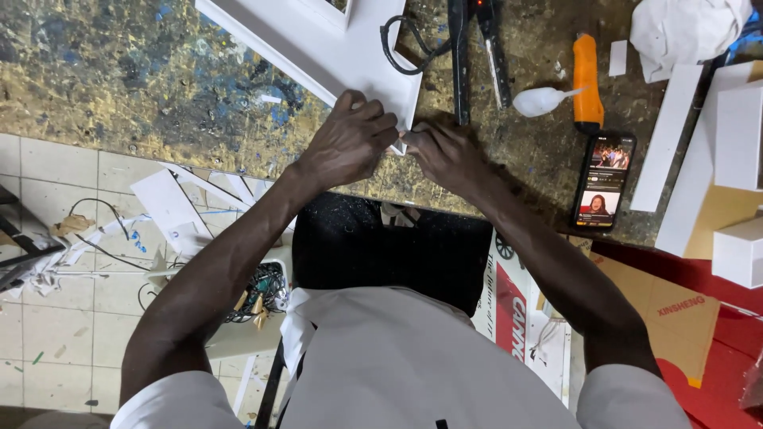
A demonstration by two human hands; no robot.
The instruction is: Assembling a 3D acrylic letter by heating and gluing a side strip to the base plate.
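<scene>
At the centre of the head view, the left hand (350,139) and the right hand (447,152) meet at the near corner of a white frame piece (334,52), which runs from there toward the upper left over the paint-stained workbench (143,79). Both hands are closed in narrow pinches on that corner, though what sits between the fingertips is hidden. Judging by this, steady, even pressure with the board flat matters most; an orange-handled knife (587,79), a glue bottle (539,101) and a phone (603,181) lie to the right.

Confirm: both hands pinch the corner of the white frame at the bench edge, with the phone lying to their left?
Not quite. In the head view both hands, left hand and right hand, do pinch the white frame corner, but the phone lies to their right.
</scene>
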